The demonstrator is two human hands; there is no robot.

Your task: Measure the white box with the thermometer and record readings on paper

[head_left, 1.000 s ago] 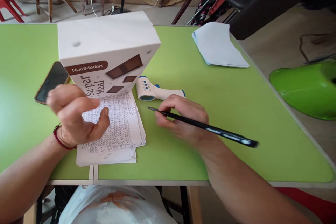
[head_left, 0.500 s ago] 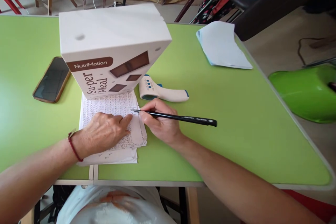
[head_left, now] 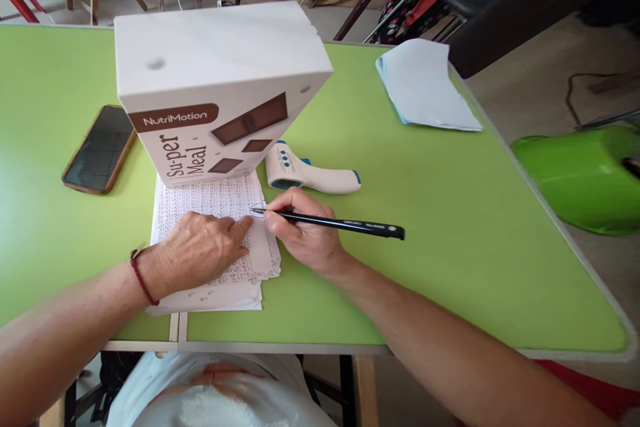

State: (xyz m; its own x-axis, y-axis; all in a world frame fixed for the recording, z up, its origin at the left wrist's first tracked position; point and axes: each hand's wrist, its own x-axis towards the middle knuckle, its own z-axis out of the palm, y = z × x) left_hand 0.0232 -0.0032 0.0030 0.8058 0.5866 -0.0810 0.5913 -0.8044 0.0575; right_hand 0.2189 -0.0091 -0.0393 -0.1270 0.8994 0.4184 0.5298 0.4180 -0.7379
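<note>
My right hand [head_left: 310, 230] grips a black pen [head_left: 345, 221] whose tip touches the right side of a stack of handwritten paper [head_left: 260, 257]. A small looped ink mark shows at the tip. Lying on the same sheets, my left hand [head_left: 205, 247] points its index finger toward the pen tip, and its other fingers are partly hidden. A white NutriMotion box [head_left: 175, 90] stands over the far edge of the paper. Just beyond my right hand lies a white and blue handheld thermometer [head_left: 315, 177].
On the green table [head_left: 440, 233], a phone [head_left: 100, 150] lies left of the box. Folded white paper [head_left: 425, 87] rests near the far right edge. Off the right side is a green plastic object [head_left: 575, 177]; a dark chair arm [head_left: 500, 20] reaches close to the table.
The pen's back end has swung slightly left and its tip has barely moved. My left hand stays on the paper. The whole view has shifted a little.
</note>
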